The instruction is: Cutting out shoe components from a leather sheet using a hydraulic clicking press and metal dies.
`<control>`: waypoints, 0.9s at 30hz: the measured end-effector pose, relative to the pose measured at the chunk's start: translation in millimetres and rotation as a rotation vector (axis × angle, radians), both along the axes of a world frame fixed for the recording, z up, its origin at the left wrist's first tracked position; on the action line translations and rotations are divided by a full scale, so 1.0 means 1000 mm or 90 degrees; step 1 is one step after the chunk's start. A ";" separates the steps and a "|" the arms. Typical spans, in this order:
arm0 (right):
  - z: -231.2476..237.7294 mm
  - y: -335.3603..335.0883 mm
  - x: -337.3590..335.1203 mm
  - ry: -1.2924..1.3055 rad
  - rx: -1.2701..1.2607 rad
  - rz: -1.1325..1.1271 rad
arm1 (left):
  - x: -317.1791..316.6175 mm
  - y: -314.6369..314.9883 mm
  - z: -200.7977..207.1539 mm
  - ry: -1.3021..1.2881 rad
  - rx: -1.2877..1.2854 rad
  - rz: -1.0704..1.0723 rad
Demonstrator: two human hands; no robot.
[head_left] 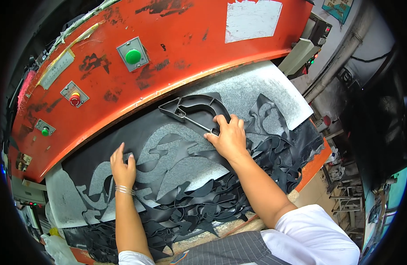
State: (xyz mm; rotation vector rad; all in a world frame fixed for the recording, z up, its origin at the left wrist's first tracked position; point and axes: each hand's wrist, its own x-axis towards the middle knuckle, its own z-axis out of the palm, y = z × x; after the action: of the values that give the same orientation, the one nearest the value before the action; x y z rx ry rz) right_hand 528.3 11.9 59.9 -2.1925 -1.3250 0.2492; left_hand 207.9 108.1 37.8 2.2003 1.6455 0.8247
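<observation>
My right hand (230, 138) is closed on the near end of a steel cutting die (196, 100), a curved metal outline with a straight brace. The die rests on a black leather-like sheet (119, 131) just under the front of a red press. Curved openings have been cut through the sheet, and the pale grey board (256, 79) shows through them. To the left, my left hand (123, 171) is over the sheet's cut edge with thumb and fingers apart. Nothing shows in its grasp. Whether its fingertips touch the sheet is hard to tell.
Black offcuts (199, 207) are heaped along the near edge of the board. The red press beam (181, 48) spans the far side, with a large green button (133, 56), a red stop button (74, 100) and a smaller green button (45, 131). Metal stools (346, 198) stand at the right.
</observation>
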 end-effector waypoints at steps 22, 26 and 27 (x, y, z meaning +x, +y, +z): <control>-0.051 -0.040 0.046 -0.048 0.146 0.192 | 0.149 0.099 -0.021 -0.038 -0.018 -0.123; -0.048 -0.035 0.055 -0.062 0.169 0.202 | 0.156 0.105 -0.016 -0.009 -0.025 -0.113; -0.050 -0.038 0.056 -0.071 0.179 0.215 | 0.156 0.104 -0.017 -0.015 -0.010 -0.127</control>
State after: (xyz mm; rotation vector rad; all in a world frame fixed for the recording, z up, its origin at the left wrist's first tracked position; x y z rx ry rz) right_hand 584.2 -25.8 10.4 -1.7673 -1.6810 0.0599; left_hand 363.8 212.1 20.9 2.2888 1.3885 0.7760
